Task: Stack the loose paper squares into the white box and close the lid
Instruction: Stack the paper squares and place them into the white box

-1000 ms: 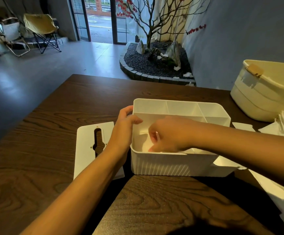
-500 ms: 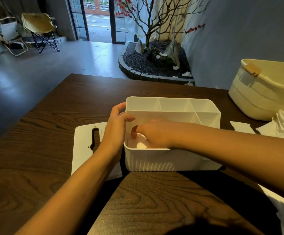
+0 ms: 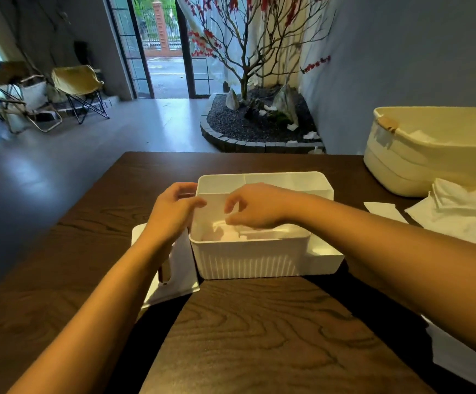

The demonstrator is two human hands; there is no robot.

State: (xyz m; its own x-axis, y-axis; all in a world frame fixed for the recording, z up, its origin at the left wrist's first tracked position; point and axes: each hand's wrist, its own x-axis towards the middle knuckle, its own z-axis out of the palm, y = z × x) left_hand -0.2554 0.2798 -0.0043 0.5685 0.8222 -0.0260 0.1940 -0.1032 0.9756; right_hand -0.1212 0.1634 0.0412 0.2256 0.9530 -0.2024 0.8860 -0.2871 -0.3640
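Right hand [image 3: 255, 207] lifting higher than before, fingers loosely curled above paper squares [image 3: 231, 233] inside the white box [image 3: 248, 260], while left hand [image 3: 174, 213] is gripping the box's left wall, lid [image 3: 174, 280] lying beside it on the tabletop [image 3: 259, 336].

The dark wooden table [image 3: 259, 336] carries the white box [image 3: 248, 261], lid [image 3: 178, 275], cream basket [image 3: 430, 160] and loose paper squares [image 3: 458, 214].
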